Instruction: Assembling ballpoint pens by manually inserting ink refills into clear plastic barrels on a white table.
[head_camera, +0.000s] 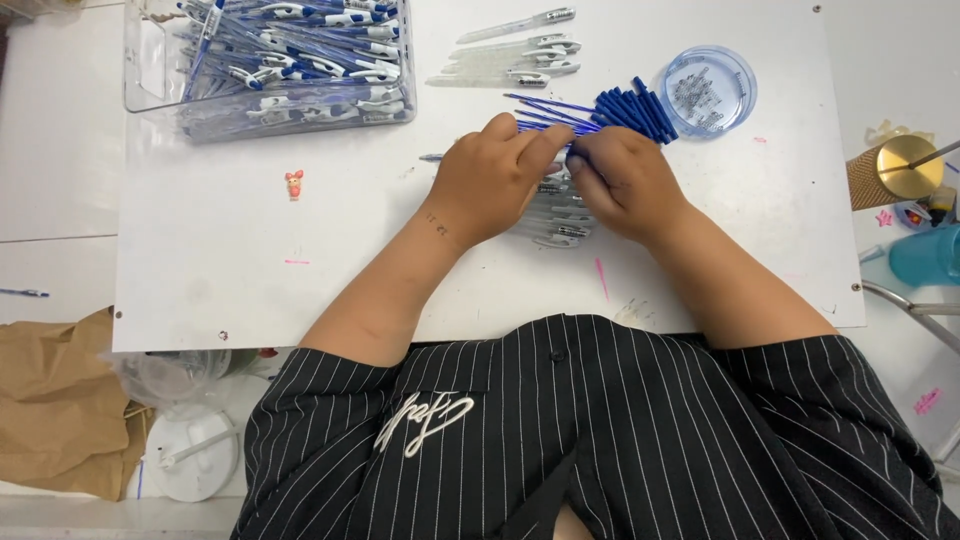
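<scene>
the left hand (487, 178) and right hand (622, 180) meet at the middle of the white table (200, 260), fingers curled narrow around a small pen part that is hidden between them, so what exactly they grip cannot be told. both hands rest over a row of clear pen barrels (560, 225), with thin blue refills (555, 112) and blue caps (635, 110) just behind them. a clear bin of finished pens (280, 60) stands at the far left, and a round blue dish (708, 90) lies at the far right.

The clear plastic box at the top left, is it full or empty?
Nearly full. The clear plastic box holds a dense heap of blue-and-white pens that reaches close to its rim.
</scene>
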